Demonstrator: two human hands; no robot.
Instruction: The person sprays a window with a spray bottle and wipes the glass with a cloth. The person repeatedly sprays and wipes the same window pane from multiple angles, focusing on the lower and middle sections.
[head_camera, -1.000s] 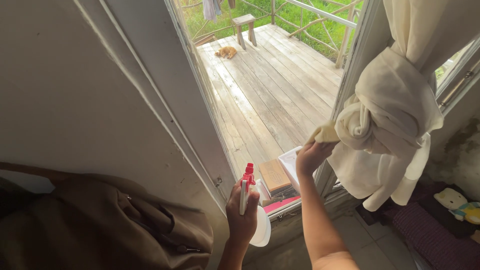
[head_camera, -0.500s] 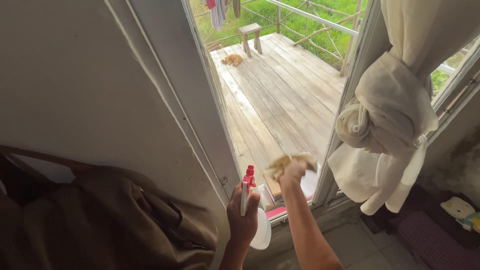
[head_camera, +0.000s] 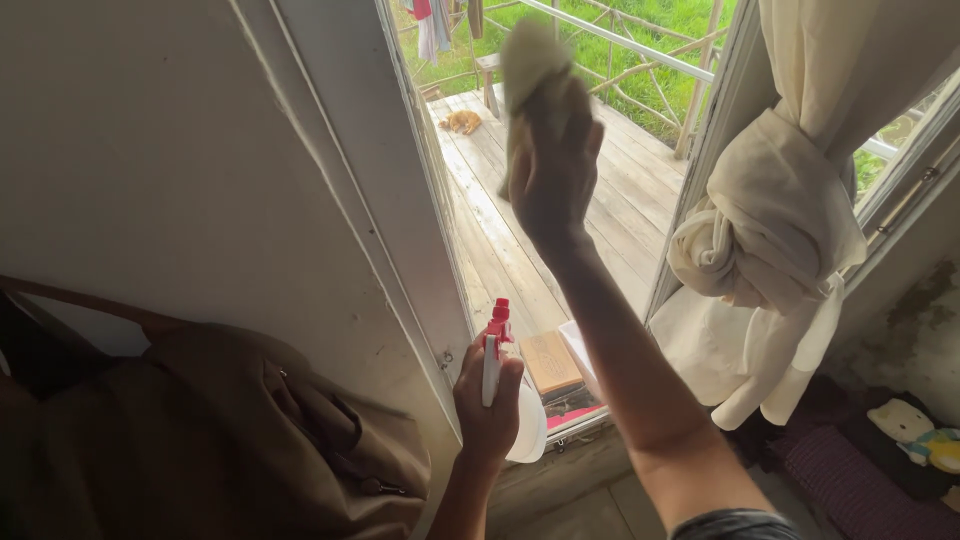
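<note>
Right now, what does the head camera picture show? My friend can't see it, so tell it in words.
A person's right hand presses a pale yellow cloth high against a glass door, while the left hand grips a white spray bottle with a red trigger. Beyond lies a wooden deck; a knotted cream curtain hangs at right.

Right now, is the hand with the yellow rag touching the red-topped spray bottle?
Apart. The head view shows the right hand raised high with the pale yellow cloth, well above the white spray bottle with the red nozzle, which the left hand grips.
</note>
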